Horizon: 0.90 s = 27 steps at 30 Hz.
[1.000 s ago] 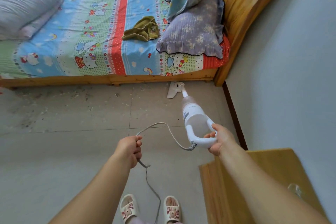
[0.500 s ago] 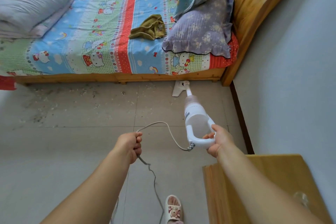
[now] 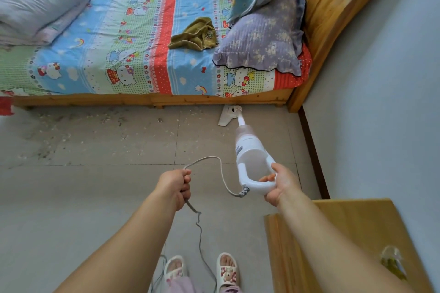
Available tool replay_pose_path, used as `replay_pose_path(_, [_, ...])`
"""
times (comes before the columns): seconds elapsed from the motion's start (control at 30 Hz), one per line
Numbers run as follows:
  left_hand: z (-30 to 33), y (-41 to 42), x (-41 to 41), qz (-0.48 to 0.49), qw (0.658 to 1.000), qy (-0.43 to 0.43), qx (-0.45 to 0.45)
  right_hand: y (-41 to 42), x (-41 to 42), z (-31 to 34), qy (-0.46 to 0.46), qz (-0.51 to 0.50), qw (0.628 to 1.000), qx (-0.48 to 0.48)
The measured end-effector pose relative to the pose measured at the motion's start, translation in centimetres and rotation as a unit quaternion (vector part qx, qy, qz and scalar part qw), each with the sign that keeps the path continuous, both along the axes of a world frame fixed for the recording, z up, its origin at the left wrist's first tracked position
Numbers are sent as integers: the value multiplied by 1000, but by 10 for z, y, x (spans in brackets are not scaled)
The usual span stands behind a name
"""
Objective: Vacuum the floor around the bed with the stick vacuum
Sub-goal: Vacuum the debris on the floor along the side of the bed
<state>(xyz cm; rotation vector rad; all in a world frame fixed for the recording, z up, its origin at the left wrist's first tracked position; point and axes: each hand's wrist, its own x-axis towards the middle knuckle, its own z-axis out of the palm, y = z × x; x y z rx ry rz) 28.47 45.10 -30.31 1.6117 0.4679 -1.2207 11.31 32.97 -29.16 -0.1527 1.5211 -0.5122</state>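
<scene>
My right hand (image 3: 278, 183) grips the loop handle of the white stick vacuum (image 3: 252, 157). Its floor head (image 3: 227, 115) lies on the tiles right against the wooden bed frame (image 3: 147, 100), near the headboard end. My left hand (image 3: 177, 185) holds the grey power cord (image 3: 209, 162), which loops to the vacuum's handle and trails down past my feet. Scattered crumbs and dust (image 3: 62, 131) lie on the tile floor (image 3: 95, 197) along the bed's left part.
The bed carries a patterned sheet, pillows (image 3: 262, 38) and a folded quilt (image 3: 35, 5). A wooden headboard (image 3: 333, 7) meets the grey wall (image 3: 381, 102) at right. A wooden nightstand (image 3: 345, 240) stands at lower right. My slippered feet (image 3: 202, 271) are below.
The view shifted slightly and my feet came together. The vacuum head stays at the bed frame; both hands keep their hold.
</scene>
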Motion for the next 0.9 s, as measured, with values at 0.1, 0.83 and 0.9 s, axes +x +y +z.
replay_pose_path(0.1, [0,5,10,-17,1000,4,0,6,0,5,22,-31,999,-17])
replay_pose_path(0.83, [2,23,31,-133,991,27,-10,90,-36,13,51,-74,995,-39])
replay_pose_path(0.9, [3,25,31,-136,990,25,-12,99,-29,12,53,-52,996,-41])
